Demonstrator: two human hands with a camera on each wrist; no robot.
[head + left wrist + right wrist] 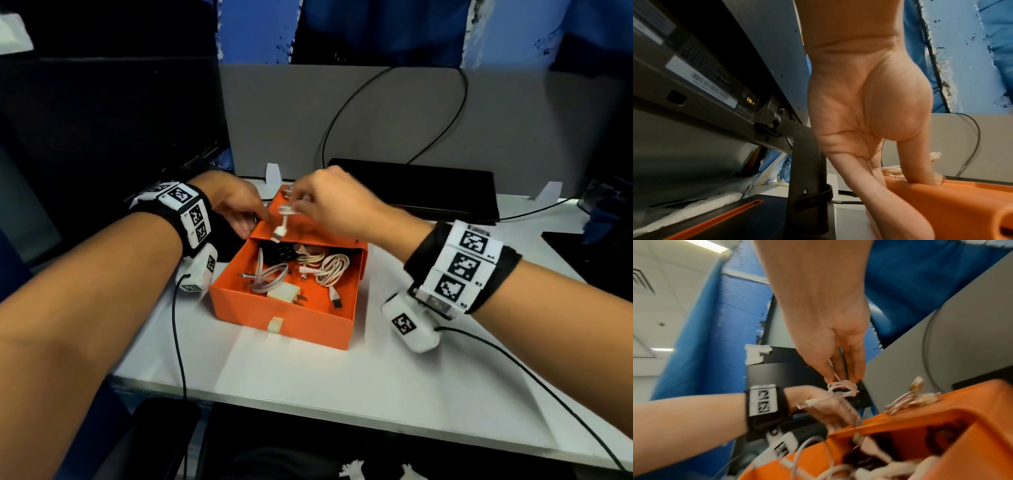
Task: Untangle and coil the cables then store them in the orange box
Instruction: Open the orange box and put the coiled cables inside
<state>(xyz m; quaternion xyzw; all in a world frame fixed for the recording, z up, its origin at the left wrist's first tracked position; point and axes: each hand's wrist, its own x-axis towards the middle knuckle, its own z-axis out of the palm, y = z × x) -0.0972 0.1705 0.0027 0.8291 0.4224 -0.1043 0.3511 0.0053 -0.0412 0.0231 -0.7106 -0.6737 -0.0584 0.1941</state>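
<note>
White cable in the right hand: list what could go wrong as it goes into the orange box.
1. The right hand only pinches the small white coil by its top, and its plug end dangles free, so the loops may spring open on release.
2. The orange box already holds several coils; the dangling plug could snag them.
3. The left hand rests on the box's far edge; if it lets go, the box might shift.

Matt orange cardboard-like box [283, 318] on a smooth white laminate table [376, 387]. Inside, smooth rubbery white cables [334, 269], a glossy white plastic charger [283, 294] with metal pins. Black fabric wrist straps [423, 255] carrying matt printed tags.
</note>
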